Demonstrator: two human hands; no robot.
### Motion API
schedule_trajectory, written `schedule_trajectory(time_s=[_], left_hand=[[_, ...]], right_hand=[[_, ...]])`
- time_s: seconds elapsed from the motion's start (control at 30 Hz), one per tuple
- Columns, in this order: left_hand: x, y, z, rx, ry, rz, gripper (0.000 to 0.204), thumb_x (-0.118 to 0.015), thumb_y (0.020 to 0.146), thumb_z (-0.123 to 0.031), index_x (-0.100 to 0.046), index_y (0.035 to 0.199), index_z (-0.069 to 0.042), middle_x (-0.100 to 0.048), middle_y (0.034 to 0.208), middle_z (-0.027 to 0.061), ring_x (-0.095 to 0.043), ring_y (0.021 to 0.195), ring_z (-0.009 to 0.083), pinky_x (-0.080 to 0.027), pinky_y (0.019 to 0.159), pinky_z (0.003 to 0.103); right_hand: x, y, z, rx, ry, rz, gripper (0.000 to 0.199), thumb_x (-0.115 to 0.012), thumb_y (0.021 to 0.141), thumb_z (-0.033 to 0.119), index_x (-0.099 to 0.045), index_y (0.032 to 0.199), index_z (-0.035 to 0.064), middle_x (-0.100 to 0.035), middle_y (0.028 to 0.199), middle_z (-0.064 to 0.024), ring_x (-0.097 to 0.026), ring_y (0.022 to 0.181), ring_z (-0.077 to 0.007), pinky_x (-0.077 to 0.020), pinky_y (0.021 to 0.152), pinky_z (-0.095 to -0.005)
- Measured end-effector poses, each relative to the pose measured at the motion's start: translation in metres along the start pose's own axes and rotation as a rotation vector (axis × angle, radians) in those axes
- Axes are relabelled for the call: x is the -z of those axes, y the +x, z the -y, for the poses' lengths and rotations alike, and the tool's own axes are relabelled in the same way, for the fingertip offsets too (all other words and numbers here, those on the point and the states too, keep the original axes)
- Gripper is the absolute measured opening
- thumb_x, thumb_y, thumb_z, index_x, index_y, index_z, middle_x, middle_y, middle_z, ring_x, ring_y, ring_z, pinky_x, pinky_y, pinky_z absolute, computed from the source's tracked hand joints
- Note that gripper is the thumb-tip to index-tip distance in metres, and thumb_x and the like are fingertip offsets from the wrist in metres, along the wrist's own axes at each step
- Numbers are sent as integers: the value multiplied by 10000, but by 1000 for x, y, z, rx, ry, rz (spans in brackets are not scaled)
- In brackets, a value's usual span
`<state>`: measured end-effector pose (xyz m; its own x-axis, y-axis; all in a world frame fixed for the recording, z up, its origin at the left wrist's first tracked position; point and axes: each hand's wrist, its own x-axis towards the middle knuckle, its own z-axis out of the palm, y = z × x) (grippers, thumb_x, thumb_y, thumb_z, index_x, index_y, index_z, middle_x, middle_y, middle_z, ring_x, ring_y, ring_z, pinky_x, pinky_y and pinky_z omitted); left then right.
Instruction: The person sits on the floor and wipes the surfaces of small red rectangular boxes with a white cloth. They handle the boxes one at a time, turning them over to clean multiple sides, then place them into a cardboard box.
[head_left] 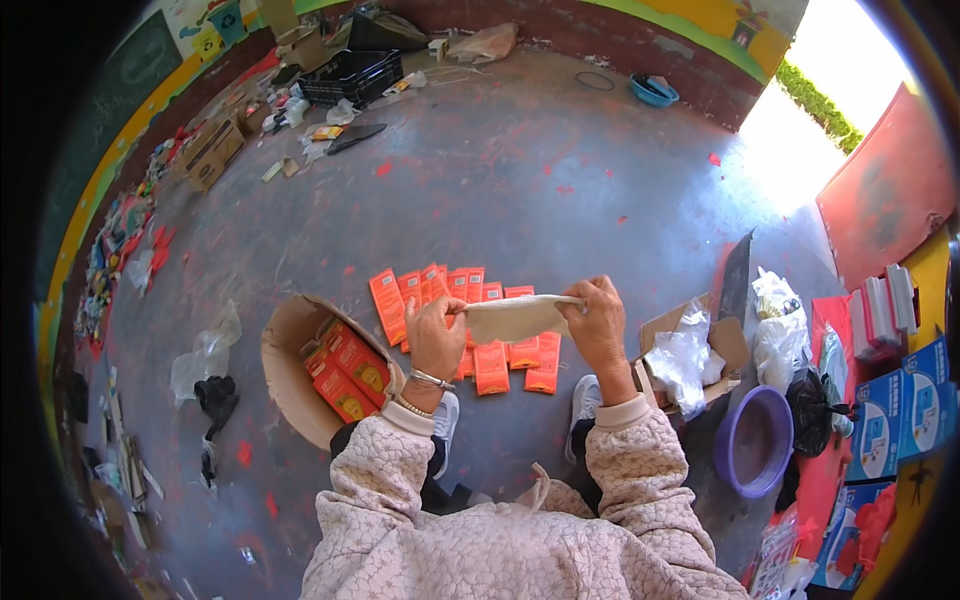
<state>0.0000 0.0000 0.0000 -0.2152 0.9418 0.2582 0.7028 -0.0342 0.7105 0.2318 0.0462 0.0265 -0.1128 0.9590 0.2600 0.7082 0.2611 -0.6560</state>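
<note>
My left hand and my right hand each pinch one end of a pale, beige flat bag or cloth, held stretched between them over the floor. Under it, several small orange packets lie in rows on the grey floor. An open cardboard box with more orange packets inside sits just left of my left hand. A bangle is on my left wrist.
A purple basin and a box with clear plastic bags are on my right. Blue and white cartons are stacked far right. A black crate, cardboard and scraps line the far left wall.
</note>
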Motion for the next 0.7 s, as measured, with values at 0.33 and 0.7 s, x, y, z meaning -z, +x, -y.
schedule_trajectory(time_s=[0.33,0.7], left_hand=[[7,-5,-8,623,-1444,434,127,-488,844,-159,-516,888,-44,-602,884,36,-582,825,149,-469,756,295],[-18,-9,4,510,-889,291,269,-525,929,-265,-480,1022,-18,-606,925,98,-618,804,163,-503,697,271]], right_hand=[[-19,2,-8,-260,690,55,167,-520,900,160,-556,819,19,-556,707,-3,-476,658,-76,-413,590,-265],[22,3,28,-93,339,-167,154,-540,859,130,-529,796,-9,-532,641,-151,-498,569,-232,-410,530,-321]])
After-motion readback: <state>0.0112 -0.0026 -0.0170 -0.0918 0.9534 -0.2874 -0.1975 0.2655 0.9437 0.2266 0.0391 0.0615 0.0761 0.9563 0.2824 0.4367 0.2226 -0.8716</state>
